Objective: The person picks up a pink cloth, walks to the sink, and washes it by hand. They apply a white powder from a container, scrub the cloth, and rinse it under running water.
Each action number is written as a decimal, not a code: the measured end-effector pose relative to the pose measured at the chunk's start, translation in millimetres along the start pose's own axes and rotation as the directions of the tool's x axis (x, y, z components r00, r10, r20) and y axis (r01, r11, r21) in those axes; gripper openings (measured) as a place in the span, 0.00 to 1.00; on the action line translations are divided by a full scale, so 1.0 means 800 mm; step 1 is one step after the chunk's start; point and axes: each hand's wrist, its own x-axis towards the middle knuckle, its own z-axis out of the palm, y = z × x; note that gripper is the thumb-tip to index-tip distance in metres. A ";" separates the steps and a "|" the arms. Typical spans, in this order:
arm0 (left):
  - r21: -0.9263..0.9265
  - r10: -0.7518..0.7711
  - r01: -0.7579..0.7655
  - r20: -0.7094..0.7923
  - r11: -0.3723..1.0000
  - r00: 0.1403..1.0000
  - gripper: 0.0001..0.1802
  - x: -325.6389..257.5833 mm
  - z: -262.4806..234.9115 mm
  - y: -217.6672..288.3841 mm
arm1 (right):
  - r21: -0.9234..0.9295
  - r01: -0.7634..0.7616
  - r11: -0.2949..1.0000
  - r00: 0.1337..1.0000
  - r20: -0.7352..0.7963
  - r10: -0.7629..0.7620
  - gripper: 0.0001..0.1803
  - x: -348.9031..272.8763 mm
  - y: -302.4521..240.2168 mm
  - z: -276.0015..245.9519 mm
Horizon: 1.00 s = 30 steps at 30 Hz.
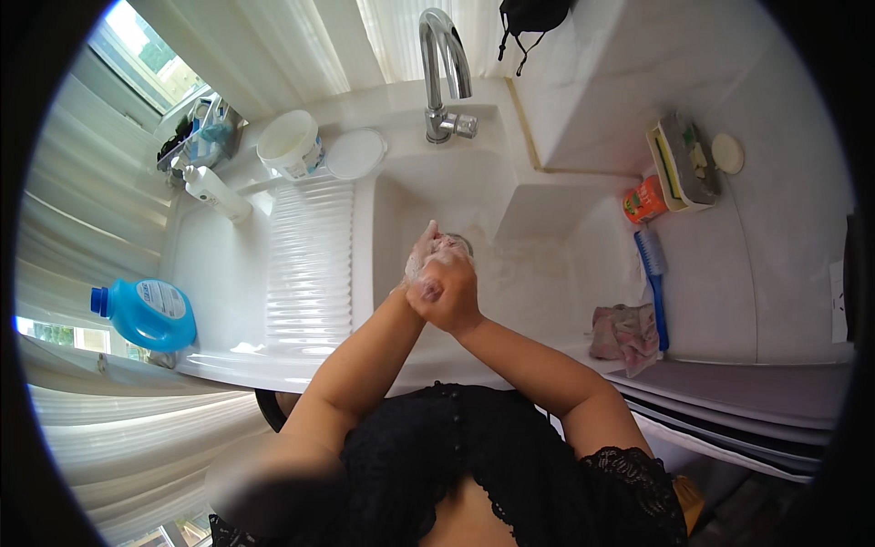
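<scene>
Both hands lathering over white sink basin (538, 273): right hand (447, 294) closed around soapy left hand (427, 253), holding nothing else. Chrome faucet (444, 73) at 12 o'clock, dry; rinse seems due.

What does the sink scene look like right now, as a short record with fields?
hands: left hand and right hand pressed together, lathered, over the white sink
tap: chrome faucet behind the basin; no water stream visible
left of sink: ribbed drainboard, blue detergent bottle, white tub
right of sink: blue brush, pink cloth, orange can
</scene>
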 end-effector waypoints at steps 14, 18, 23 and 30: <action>0.151 0.075 -0.063 -0.077 0.987 0.994 0.13 -0.013 0.028 -0.012 | 0.212 -0.757 0.617 0.634 0.014 0.773 0.08 -0.021 0.094 -0.010; 0.635 0.226 -0.021 -0.243 0.772 0.944 0.16 -0.025 0.059 0.002 | 0.589 -0.798 -0.125 0.222 0.481 0.848 0.11 0.010 0.065 -0.043; 0.924 0.409 -0.080 -0.087 0.373 0.908 0.15 -0.044 0.065 0.008 | 0.619 -0.703 -0.350 0.266 0.686 0.677 0.13 0.045 0.019 -0.086; -0.039 -0.081 0.075 -0.178 0.996 0.981 0.27 -0.048 0.061 0.009 | 0.202 -0.565 0.800 0.801 0.366 0.474 0.12 0.015 0.020 -0.059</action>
